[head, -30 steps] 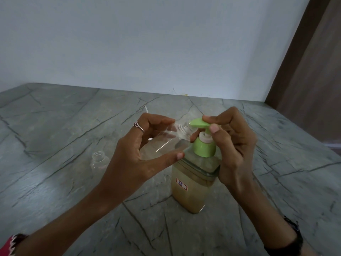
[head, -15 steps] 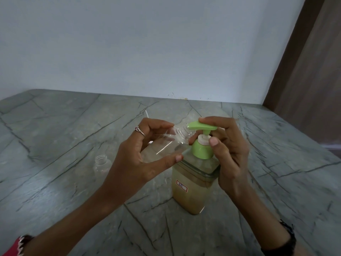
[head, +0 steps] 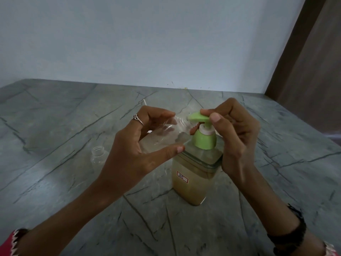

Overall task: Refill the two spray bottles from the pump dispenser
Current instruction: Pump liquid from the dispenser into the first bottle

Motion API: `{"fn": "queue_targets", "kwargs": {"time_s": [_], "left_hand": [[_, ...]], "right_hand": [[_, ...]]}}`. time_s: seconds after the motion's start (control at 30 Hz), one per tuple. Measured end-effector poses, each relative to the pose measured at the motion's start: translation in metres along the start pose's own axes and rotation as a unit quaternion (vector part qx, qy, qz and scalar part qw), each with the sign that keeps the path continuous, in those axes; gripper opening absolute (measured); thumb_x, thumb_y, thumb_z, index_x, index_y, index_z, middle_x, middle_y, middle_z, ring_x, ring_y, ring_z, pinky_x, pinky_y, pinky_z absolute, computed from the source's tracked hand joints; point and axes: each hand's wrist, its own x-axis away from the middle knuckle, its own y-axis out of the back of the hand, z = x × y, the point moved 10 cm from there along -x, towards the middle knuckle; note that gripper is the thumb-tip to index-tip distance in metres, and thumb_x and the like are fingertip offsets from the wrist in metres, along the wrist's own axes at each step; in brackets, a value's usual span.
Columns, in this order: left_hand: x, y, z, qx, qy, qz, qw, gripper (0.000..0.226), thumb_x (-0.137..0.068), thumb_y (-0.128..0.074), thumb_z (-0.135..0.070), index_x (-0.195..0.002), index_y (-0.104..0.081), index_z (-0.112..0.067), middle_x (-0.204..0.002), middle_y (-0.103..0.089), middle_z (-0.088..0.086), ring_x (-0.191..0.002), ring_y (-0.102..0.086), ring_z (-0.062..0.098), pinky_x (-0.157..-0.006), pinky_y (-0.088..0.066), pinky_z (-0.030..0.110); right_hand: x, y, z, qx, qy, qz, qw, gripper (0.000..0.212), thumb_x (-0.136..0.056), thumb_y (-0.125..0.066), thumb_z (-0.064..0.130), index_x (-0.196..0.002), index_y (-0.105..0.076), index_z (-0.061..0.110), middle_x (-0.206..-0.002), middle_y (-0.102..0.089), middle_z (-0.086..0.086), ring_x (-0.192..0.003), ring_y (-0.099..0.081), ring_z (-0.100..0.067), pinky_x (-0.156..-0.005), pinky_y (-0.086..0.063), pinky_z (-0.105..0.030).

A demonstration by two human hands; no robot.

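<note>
A square clear pump dispenser (head: 193, 183) with tan liquid and a green pump head (head: 198, 118) stands on the grey counter. My left hand (head: 132, 152) grips a clear uncapped spray bottle (head: 166, 134), tilted with its threaded neck just under the green spout. My right hand (head: 234, 137) curls round the pump, fingertips on top of the head and thumb beside it. A second clear uncapped bottle (head: 98, 157) stands upright on the counter to the left, partly behind my left wrist.
The grey veined stone counter (head: 55, 126) runs back to a pale wall. A thin white tube (head: 144, 102) lies behind my left hand. A brown wooden panel (head: 313, 71) stands at the right.
The pump head went down half a second ago and now stands up again. My right fingers stayed on it. The tilted bottle has kept its place at the spout.
</note>
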Motion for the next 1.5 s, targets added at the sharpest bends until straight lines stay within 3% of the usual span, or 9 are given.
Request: {"fn": "queue_targets", "kwargs": {"time_s": [0.2,0.33,0.4,0.7,0.93,1.07,1.17,1.4,1.5], "left_hand": [[0.0,0.001,0.002,0.017,0.004,-0.005,1.0,0.047,-0.066,-0.075,-0.028,-0.108,-0.054,-0.024,-0.107,-0.064,-0.013,-0.101,-0.063,0.005,-0.082,-0.049,0.014],[0.0,0.001,0.003,0.012,0.002,-0.004,1.0,0.047,-0.066,-0.074,-0.03,-0.108,-0.054,-0.026,-0.107,-0.064,-0.013,-0.102,-0.063,0.006,-0.084,-0.05,0.017],[0.0,0.002,0.003,0.014,0.004,-0.006,1.0,0.047,-0.065,-0.074,-0.03,-0.107,-0.053,-0.027,-0.108,-0.064,-0.013,-0.102,-0.063,0.005,-0.084,-0.05,0.016],[0.0,0.001,0.0,0.008,-0.004,-0.004,1.0,0.047,-0.065,-0.074,-0.031,-0.107,-0.053,-0.03,-0.108,-0.064,-0.018,-0.102,-0.063,0.003,-0.082,-0.05,0.015],[-0.001,0.001,-0.003,-0.014,-0.018,-0.001,1.0,0.045,-0.066,-0.073,-0.031,-0.107,-0.053,-0.029,-0.107,-0.063,-0.02,-0.101,-0.062,0.001,-0.081,-0.048,0.01],[-0.001,0.002,-0.002,-0.006,-0.013,-0.005,1.0,0.046,-0.066,-0.074,-0.031,-0.107,-0.054,-0.028,-0.107,-0.064,-0.017,-0.102,-0.063,0.003,-0.082,-0.049,0.012],[-0.001,0.002,0.001,-0.001,-0.005,-0.007,1.0,0.046,-0.066,-0.075,-0.031,-0.107,-0.055,-0.029,-0.107,-0.065,-0.016,-0.102,-0.063,0.004,-0.082,-0.05,0.014],[-0.001,0.002,0.003,0.003,-0.001,-0.009,1.0,0.045,-0.065,-0.075,-0.033,-0.105,-0.055,-0.032,-0.107,-0.065,-0.017,-0.103,-0.062,0.004,-0.082,-0.05,0.014],[-0.001,0.002,0.003,0.004,0.002,-0.01,1.0,0.045,-0.064,-0.075,-0.034,-0.104,-0.055,-0.034,-0.107,-0.065,-0.017,-0.103,-0.063,0.006,-0.081,-0.051,0.016]], "right_hand": [[0.008,-0.006,0.002,0.009,0.026,0.046,0.999,0.014,-0.089,-0.047,0.023,-0.099,-0.056,0.025,-0.085,-0.07,0.008,-0.076,-0.069,-0.017,-0.068,-0.055,-0.035],[0.01,-0.009,0.003,0.025,0.042,0.069,0.996,0.019,-0.093,-0.049,0.039,-0.11,-0.054,0.032,-0.091,-0.068,0.012,-0.08,-0.068,-0.016,-0.069,-0.055,-0.035],[0.011,-0.009,0.003,0.033,0.046,0.074,0.996,0.021,-0.092,-0.048,0.032,-0.112,-0.053,0.035,-0.093,-0.067,0.015,-0.081,-0.068,-0.017,-0.069,-0.054,-0.036],[0.009,-0.003,0.004,0.005,0.049,0.025,0.998,0.017,-0.087,-0.05,0.018,-0.1,-0.06,0.02,-0.082,-0.07,-0.002,-0.073,-0.069,-0.02,-0.064,-0.054,-0.031],[0.007,0.002,0.007,0.031,0.051,-0.015,0.998,0.012,-0.085,-0.051,0.021,-0.089,-0.062,0.025,-0.086,-0.071,0.017,-0.072,-0.071,-0.009,-0.063,-0.054,-0.023],[0.01,-0.004,0.007,0.028,0.057,0.02,0.998,0.011,-0.091,-0.053,0.037,-0.1,-0.059,0.034,-0.09,-0.07,0.014,-0.077,-0.071,-0.015,-0.065,-0.055,-0.032],[0.01,-0.006,0.008,0.033,0.067,0.033,0.997,0.022,-0.094,-0.047,0.045,-0.107,-0.056,0.03,-0.094,-0.069,0.017,-0.08,-0.07,-0.013,-0.067,-0.055,-0.03],[0.01,-0.005,0.006,0.033,0.064,0.04,0.997,0.024,-0.089,-0.045,0.021,-0.109,-0.055,0.028,-0.093,-0.069,0.015,-0.077,-0.069,-0.016,-0.065,-0.054,-0.032],[0.01,-0.006,0.006,0.032,0.061,0.041,0.997,0.019,-0.092,-0.049,0.028,-0.11,-0.056,0.029,-0.092,-0.069,0.014,-0.077,-0.069,-0.016,-0.066,-0.054,-0.031]]}}
